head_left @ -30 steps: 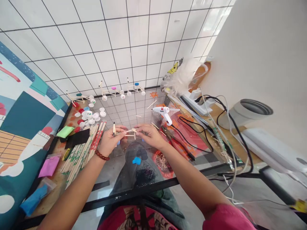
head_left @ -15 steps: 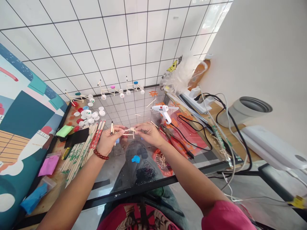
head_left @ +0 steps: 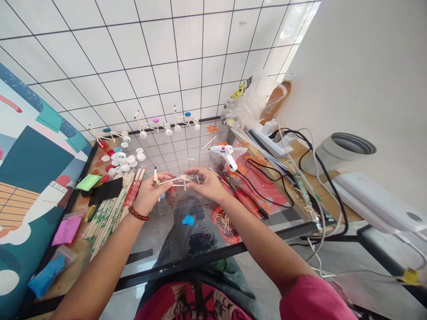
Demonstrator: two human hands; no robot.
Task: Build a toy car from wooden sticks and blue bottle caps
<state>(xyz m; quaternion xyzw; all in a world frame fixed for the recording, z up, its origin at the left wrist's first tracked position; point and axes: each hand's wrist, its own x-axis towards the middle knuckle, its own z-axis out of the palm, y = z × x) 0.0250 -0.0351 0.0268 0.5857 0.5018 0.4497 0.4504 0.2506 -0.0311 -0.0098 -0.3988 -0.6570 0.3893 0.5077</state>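
Note:
Above the glass table [head_left: 173, 240] both my hands hold a small frame of thin wooden sticks [head_left: 182, 179]. My left hand [head_left: 151, 190] pinches its left end, and a short black-tipped stick [head_left: 155, 175] pokes up from the fingers. My right hand [head_left: 207, 181] pinches the right end, fingers curled. A white glue gun [head_left: 227, 153] rests just beyond my right hand. Wrapped chopsticks [head_left: 115, 206] lie to the left of my left wrist.
White and coloured bottle caps [head_left: 122, 159] and finished stick-and-cap models [head_left: 167, 125] stand at the table's far side. Pliers [head_left: 245, 195], black cables [head_left: 300, 169], a power strip [head_left: 271, 135] and a dish of toothpicks [head_left: 225, 221] lie to the right. Foam pieces [head_left: 68, 229] sit at left.
Both hands with the stick frame have moved slightly up and away from me. The grip on it looks the same.

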